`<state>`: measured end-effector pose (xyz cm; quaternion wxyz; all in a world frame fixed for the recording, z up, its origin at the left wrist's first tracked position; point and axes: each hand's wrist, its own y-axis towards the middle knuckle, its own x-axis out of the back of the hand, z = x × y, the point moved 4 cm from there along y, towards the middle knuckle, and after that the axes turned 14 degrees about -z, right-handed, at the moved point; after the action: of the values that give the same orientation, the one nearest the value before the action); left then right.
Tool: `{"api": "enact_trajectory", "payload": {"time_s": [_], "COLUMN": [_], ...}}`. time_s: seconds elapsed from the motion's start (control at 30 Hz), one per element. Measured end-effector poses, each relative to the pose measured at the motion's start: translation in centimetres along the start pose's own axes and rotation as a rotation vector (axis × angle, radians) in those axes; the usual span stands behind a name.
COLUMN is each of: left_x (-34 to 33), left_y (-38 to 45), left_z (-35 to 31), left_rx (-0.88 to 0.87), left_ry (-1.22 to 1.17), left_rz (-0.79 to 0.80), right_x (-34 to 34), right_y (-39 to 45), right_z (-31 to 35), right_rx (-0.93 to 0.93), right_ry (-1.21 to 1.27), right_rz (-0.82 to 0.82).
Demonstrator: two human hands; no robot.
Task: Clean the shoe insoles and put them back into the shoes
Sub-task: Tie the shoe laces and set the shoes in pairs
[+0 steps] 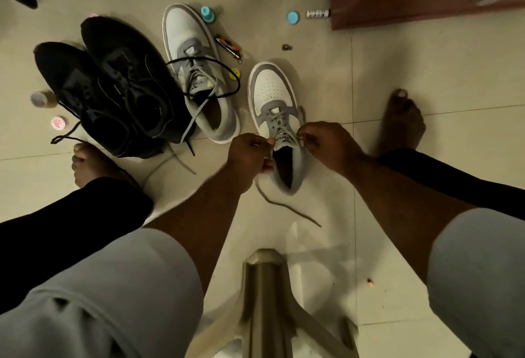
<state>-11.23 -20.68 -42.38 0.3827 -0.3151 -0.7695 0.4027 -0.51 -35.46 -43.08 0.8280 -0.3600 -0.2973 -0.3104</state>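
While I sit over the floor, both my hands work the white shoe.
My left hand and right hand each pinch its laces. The insoles aren't visible; the second white shoe lies unlaced beside the black shoes, so I judge plenty remains.

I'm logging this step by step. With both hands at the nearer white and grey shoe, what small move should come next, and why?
Probably pull the laces looser. The left hand and right hand each pinch lace beside the tongue of the white and grey shoe, which looks laced to the top, so the opening seems too narrow to work an insole through.
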Motion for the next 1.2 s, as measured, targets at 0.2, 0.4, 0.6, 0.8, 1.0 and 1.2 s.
{"api": "enact_trajectory", "payload": {"time_s": [0.2, 0.4, 0.6, 0.8, 1.0, 1.2], "left_x": [2.6, 2.1, 3.3, 2.2, -1.7, -1.0], "left_y": [1.6, 1.4, 3.1, 0.4, -2.2, -1.2], "left_z": [-1.5, -1.8, -1.9, -3.0, -2.4, -1.4], "left_rx": [-0.324, -0.383, -0.432, -0.77, -1.079, -0.869], "left_ry": [0.467, 0.399, 0.522, 0.836, 1.069, 0.699], "left_rz": [0.002, 0.032, 0.031, -0.059, -0.09, -0.214], "right_x": [1.4, -0.9, 1.2, 1.0, -0.6, -0.7], "right_y": [-1.1, -0.3, 0.2, -0.1, -1.3, -1.3], "right_z": [-2.9, 0.6, -0.7, -0.3, 1.4, 0.8], "right_rx": [-0.02, -0.184, -0.109, -0.094, -0.114, -0.201], "right_ry": [-0.115, 0.236, 0.135, 0.075, 0.123, 0.123], "right_rz": [-0.132, -0.016, -0.051, -0.098, -0.047, -0.064]}}
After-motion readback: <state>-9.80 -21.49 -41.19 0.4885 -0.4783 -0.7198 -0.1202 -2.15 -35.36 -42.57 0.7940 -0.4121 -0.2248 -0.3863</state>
